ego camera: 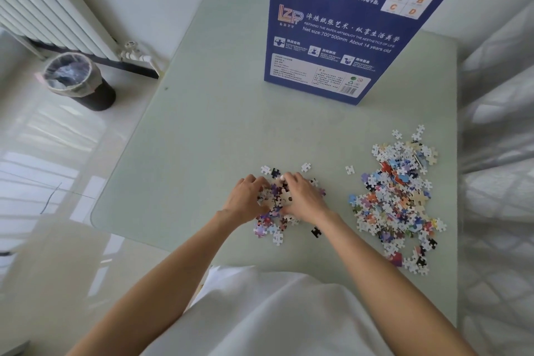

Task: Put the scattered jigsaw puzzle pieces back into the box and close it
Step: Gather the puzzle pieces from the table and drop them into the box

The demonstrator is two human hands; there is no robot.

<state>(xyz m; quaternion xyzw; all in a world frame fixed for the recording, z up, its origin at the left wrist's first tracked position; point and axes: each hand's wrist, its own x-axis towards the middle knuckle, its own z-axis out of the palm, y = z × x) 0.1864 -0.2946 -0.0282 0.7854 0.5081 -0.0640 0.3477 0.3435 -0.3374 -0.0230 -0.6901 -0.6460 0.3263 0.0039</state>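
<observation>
My fingers curl round the small pile [273, 205] of pieces, left hand [245, 201] and right hand [302, 199] cupping it from both sides, w/ pieces between them. Strays lie round it. Big pile [396, 199] sits well apart to my right. Box [346, 23] stands upright at table's [202, 124] far side. Bin [78, 81] on floor, left.

I see a pale green table [219, 113]. On it the box [341, 37] is deep blue with white print, an orange-striped logo and orange letters on a white square. Right of the box's foot, the large pile of puzzle pieces [398, 199] mixes white, red, blue, purple and black. Left of that pile, the smaller heap [274, 211] shows purple, white and black.
</observation>
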